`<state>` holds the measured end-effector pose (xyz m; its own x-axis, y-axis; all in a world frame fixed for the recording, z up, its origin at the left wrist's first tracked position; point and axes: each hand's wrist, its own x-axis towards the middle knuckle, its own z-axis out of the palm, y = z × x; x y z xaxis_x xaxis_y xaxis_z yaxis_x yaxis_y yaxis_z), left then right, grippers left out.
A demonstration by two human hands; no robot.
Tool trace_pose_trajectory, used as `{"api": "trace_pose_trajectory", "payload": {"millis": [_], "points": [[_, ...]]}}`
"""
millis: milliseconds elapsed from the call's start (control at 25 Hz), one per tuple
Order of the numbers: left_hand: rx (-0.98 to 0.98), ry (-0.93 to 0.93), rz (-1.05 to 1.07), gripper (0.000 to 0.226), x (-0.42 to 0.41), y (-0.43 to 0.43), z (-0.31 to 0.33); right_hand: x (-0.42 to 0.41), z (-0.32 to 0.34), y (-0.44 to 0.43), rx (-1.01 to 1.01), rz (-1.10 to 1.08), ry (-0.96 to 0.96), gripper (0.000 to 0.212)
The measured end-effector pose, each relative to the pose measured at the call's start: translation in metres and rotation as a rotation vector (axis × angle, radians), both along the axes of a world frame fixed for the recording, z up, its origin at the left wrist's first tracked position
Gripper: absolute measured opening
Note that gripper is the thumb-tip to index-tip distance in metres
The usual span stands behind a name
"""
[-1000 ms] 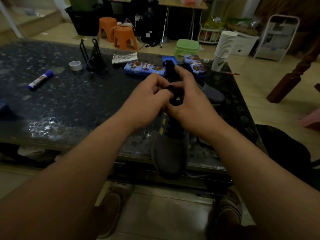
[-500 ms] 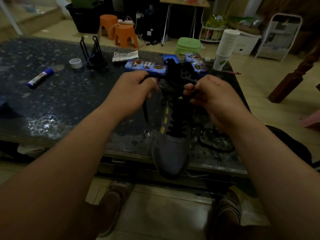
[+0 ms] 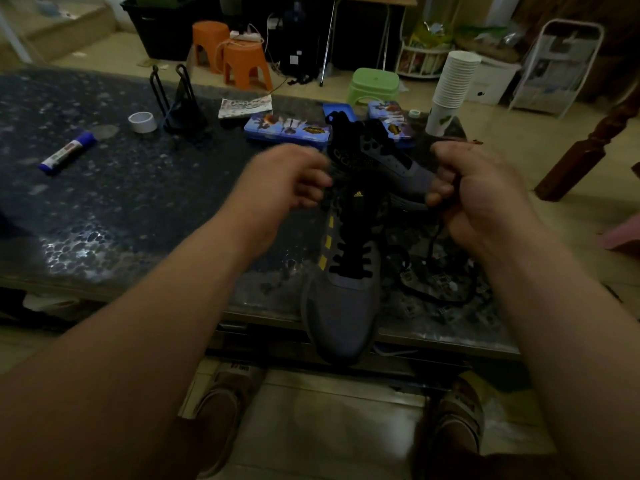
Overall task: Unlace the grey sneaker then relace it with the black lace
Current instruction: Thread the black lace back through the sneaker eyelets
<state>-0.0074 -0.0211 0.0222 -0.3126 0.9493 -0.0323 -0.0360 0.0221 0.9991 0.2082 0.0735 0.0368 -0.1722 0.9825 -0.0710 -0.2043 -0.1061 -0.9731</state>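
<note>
the grey sneaker (image 3: 341, 299) lies at the near edge of the table (image 3: 138, 202), toward its right corner, toe poking out over the edge at me and heel away. the black lace (image 3: 349, 258) crosses the lower eyelets, and its loose length lies looped on the table just right of the shoe. my worry is that, with the toe overhanging, a hard tug could drag the shoe off the edge, or an end could slip back out of its eyelet. the collar sits between my hands. my right hand (image 3: 481, 195) is closed round a strand of the lace. my left hand (image 3: 280, 181) is curled beside the tongue but blurred, so i cannot tell if it holds anything. a blue tin (image 3: 287, 129) lies behind, and a glue stick (image 3: 67, 152) lies well off left.
</note>
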Motion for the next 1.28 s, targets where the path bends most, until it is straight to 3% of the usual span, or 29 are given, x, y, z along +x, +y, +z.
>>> {"api": "trace_pose_trajectory", "payload": {"millis": [40, 120, 240, 360, 560, 760, 880, 1000, 1160, 1280], "points": [[0.015, 0.241, -0.134, 0.02, 0.02, 0.003, -0.001, 0.0, -0.002, -0.002, -0.014, 0.043, 0.042, 0.009], [0.013, 0.46, -0.382, 0.03, 0.058, 0.01, -0.003, -0.003, 0.0, -0.006, -0.024, 0.157, 0.159, 0.013], [0.019, 0.461, -0.426, 0.019, 0.069, 0.012, 0.003, -0.005, 0.007, -0.002, -0.031, 0.208, 0.291, 0.016], [-0.016, 0.577, -0.305, 0.039, 0.03, 0.004, 0.009, 0.001, 0.002, 0.012, -0.134, 0.078, 0.37, 0.02], [-0.281, 0.647, -0.407, 0.04, -0.015, -0.016, -0.013, 0.002, -0.015, 0.024, -0.151, -0.095, 0.243, 0.034], [-0.23, 0.464, -0.363, 0.04, -0.012, -0.004, -0.019, -0.003, -0.017, 0.018, -0.097, -0.016, 0.181, 0.05], [-0.128, 0.393, -0.26, 0.033, 0.002, 0.001, -0.01, -0.019, -0.012, -0.009, -0.088, 0.137, 0.102, 0.032], [0.001, 0.318, -0.177, 0.025, 0.029, 0.005, -0.001, -0.04, -0.009, -0.032, -0.075, 0.226, 0.139, 0.015], [-0.059, -0.063, -0.188, 0.032, 0.039, 0.009, -0.003, -0.051, -0.009, -0.039, -0.047, 0.205, 0.113, 0.008], [-0.091, -0.032, -0.247, 0.022, 0.034, 0.002, -0.001, -0.048, -0.011, -0.037, -0.03, 0.2, 0.053, 0.009]]}}
